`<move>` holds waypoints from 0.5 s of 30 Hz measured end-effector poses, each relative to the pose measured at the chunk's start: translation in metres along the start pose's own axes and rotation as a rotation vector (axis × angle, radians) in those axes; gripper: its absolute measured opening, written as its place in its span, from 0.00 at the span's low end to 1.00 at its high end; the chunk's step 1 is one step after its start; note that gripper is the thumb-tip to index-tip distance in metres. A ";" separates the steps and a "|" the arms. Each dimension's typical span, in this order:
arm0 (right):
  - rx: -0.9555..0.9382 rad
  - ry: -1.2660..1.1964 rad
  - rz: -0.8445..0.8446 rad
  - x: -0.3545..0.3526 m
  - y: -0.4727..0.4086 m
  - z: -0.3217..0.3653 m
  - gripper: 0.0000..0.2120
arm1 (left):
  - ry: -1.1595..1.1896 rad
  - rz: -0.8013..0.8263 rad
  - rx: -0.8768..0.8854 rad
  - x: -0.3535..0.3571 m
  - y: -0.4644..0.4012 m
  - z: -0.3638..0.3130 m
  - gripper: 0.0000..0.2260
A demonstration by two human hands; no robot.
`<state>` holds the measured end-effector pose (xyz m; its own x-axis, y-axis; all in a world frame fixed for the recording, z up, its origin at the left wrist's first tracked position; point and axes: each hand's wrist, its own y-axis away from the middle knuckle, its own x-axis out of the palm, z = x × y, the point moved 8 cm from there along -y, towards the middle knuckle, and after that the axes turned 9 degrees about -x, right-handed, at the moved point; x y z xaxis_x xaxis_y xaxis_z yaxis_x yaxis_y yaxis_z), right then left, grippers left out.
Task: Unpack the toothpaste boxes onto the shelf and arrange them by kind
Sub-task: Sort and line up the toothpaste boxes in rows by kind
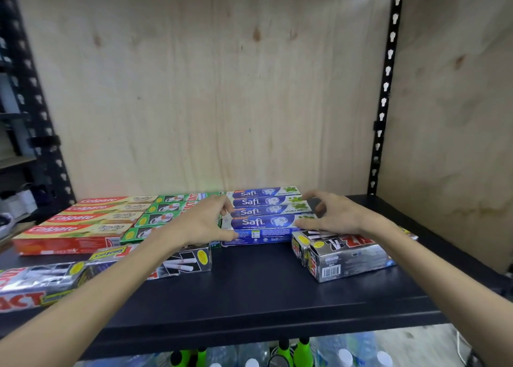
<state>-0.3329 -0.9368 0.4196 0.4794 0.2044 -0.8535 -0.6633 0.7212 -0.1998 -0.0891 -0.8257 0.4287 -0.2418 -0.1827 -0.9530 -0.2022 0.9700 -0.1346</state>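
Your shelf [263, 291] is a dark, smooth board with a rounded front lip. Most of its open room lies in the middle front, between the silver boxes on either side; the right rear corner is also bare. A pale plywood back [222, 89] closes the rear, and black slotted posts [385, 89] stand at both sides.

At far left you have four red Colgate boxes [75, 229], long flat cartons laid side by side in a row running to the back. Just right of them sit four green boxes [155, 218], touching the red row. In front, at the left edge, two shiny silver boxes [150, 261] lie end to end, the leftmost running out of view.

Your left hand [204, 223] reaches over the green row. Its fingers curl at the left end of the blue Safi boxes [263, 222] and its thumb is against the front one, but you cannot tell whether this grip truly holds. There are four Safi boxes, glossy blue with white lettering, packed in a row at the centre rear.

Your right hand [337, 216] hovers at the Safi row's right end, fingers spread and slightly bent, gripping nothing. Beneath its wrist lie two foil-silver boxes [347, 258], side by side and angled.

Under the shelf you see bottle tops [294, 351], green and white.
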 end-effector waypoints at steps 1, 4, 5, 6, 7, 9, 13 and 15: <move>0.005 0.006 0.002 0.000 -0.001 0.000 0.36 | -0.010 0.006 -0.010 0.001 -0.001 0.000 0.25; -0.003 -0.006 -0.033 -0.001 -0.004 -0.001 0.36 | -0.019 0.020 -0.025 0.002 -0.002 -0.001 0.31; -0.008 -0.017 -0.050 -0.001 -0.004 -0.002 0.36 | -0.013 0.036 -0.031 0.003 -0.003 -0.001 0.32; -0.013 -0.021 -0.063 0.000 -0.004 -0.002 0.36 | -0.013 0.052 -0.031 0.004 -0.003 -0.001 0.31; -0.016 -0.018 -0.071 0.000 -0.004 -0.003 0.36 | -0.016 0.070 -0.034 0.005 -0.004 -0.001 0.31; -0.014 -0.010 -0.071 0.001 -0.004 -0.003 0.36 | -0.023 0.089 -0.045 0.007 -0.004 0.000 0.30; -0.009 -0.032 -0.090 -0.005 -0.001 -0.003 0.30 | -0.049 0.097 -0.054 0.008 -0.003 -0.005 0.32; -0.018 -0.054 -0.144 -0.016 0.005 -0.001 0.25 | -0.044 0.102 -0.048 0.009 0.001 -0.010 0.33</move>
<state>-0.3449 -0.9371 0.4314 0.6003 0.1352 -0.7883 -0.5953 0.7337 -0.3275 -0.1007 -0.8282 0.4227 -0.2221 -0.0757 -0.9721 -0.2238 0.9743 -0.0247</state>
